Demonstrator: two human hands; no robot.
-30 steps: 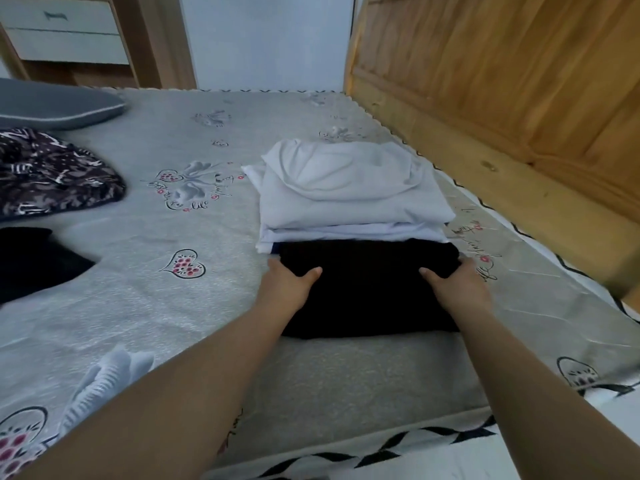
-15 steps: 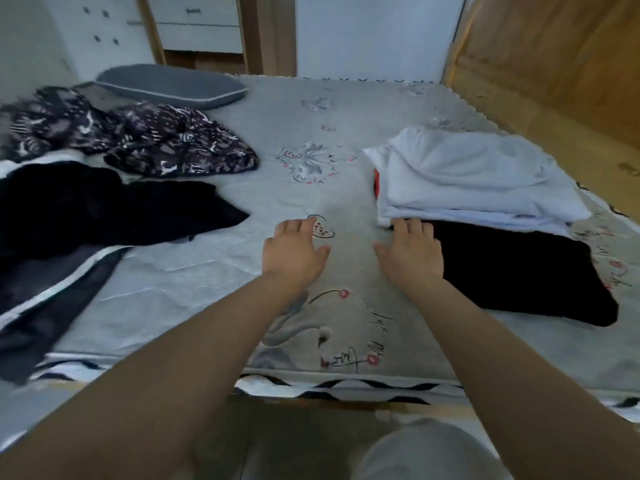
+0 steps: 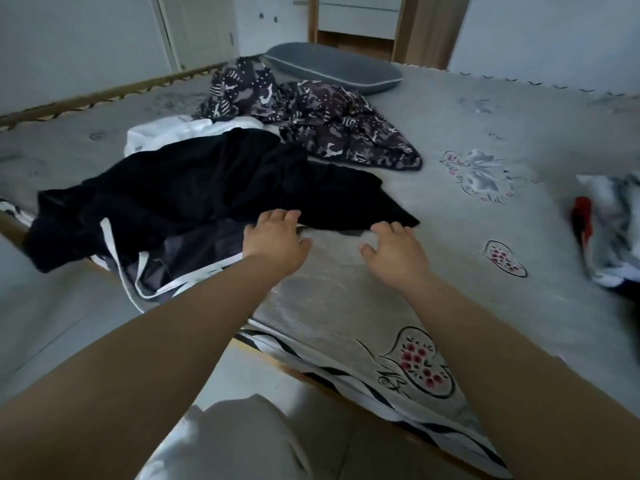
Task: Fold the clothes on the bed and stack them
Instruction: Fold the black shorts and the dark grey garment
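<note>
A crumpled black garment (image 3: 194,188) lies on the left of the bed (image 3: 485,237). Under it are a dark grey piece with white stripes (image 3: 180,261) and a white garment (image 3: 166,133). A dark patterned garment (image 3: 322,123) lies behind them. My left hand (image 3: 275,239) hovers at the black garment's near edge, fingers loosely spread, holding nothing. My right hand (image 3: 398,252) is beside the black garment's right corner, fingers relaxed and holding nothing. The folded stack (image 3: 609,230) is blurred at the right edge.
A grey pillow (image 3: 332,67) lies at the back of the bed. The bed's near edge (image 3: 346,379) runs diagonally past my knee (image 3: 249,441). A wooden dresser (image 3: 360,19) and white doors stand behind the bed.
My view has swung left, away from the folded stack. Both hands have left the folded black piece and moved left across the bed to the edge of the crumpled black garment.
</note>
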